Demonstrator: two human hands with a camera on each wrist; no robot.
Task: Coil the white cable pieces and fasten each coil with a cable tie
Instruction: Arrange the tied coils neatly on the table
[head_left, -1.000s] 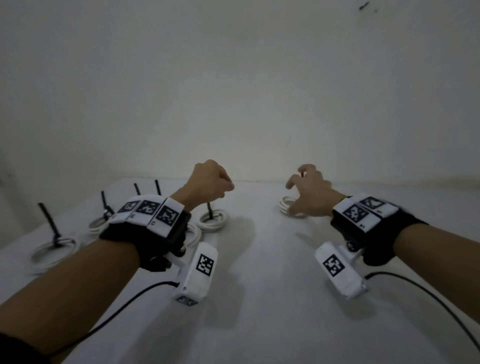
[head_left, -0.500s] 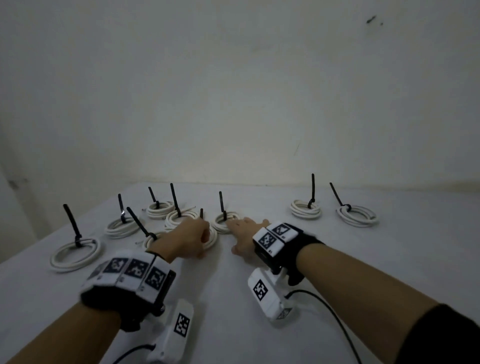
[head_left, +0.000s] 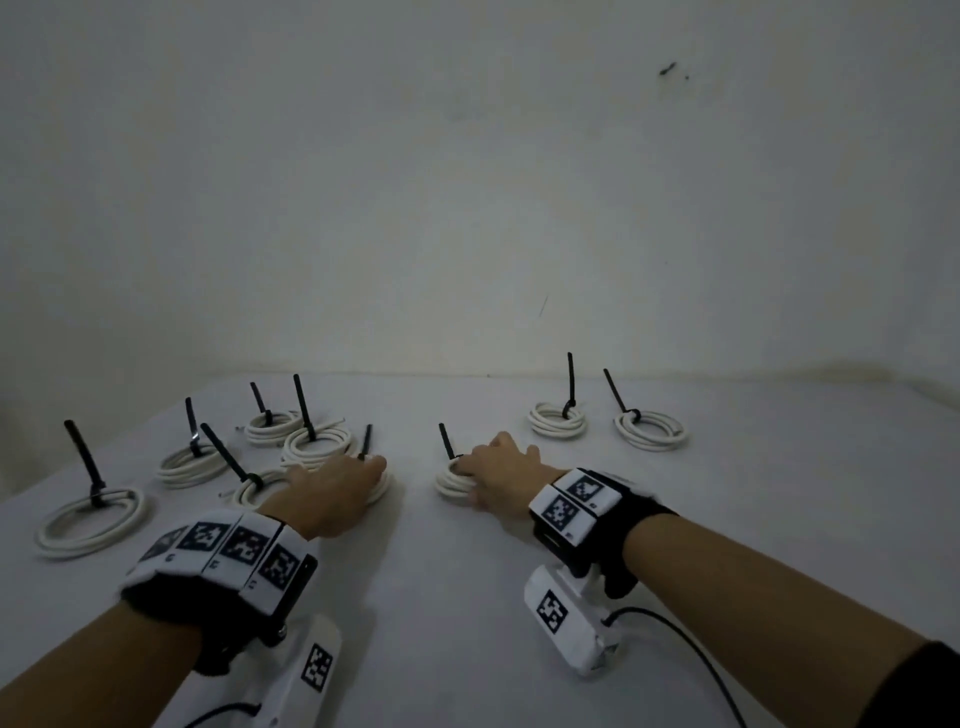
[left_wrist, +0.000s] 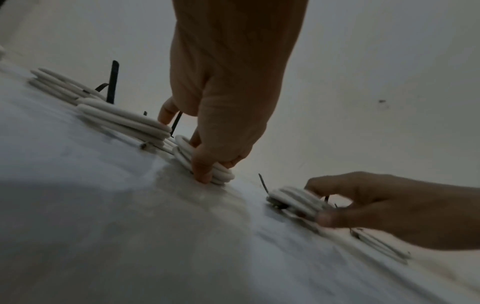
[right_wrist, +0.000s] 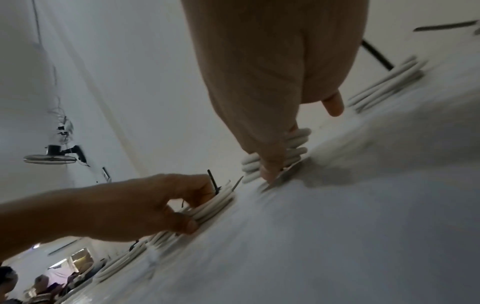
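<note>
Several white cable coils, each with a black cable tie standing up from it, lie on the white table (head_left: 467, 597). My left hand (head_left: 337, 486) grips one coil (head_left: 383, 486) at the right edge of the left cluster; the left wrist view shows thumb and fingers curled round its turns (left_wrist: 221, 174). My right hand (head_left: 498, 467) grips a separate small coil (head_left: 449, 486) just to the right, its tie (head_left: 445, 441) upright. In the right wrist view the thumb presses on that coil (right_wrist: 296, 148).
More tied coils lie at the left (head_left: 91, 519), (head_left: 189, 465), (head_left: 270, 426), (head_left: 317, 441), and two at the back right (head_left: 558, 421), (head_left: 652, 428). A pale wall stands right behind the table. The wrist cameras' black wires trail over the near table.
Both hands have come down from in front of the wall to the table. The right hand crossed left from the back-right coils, and each hand now holds a middle coil.
</note>
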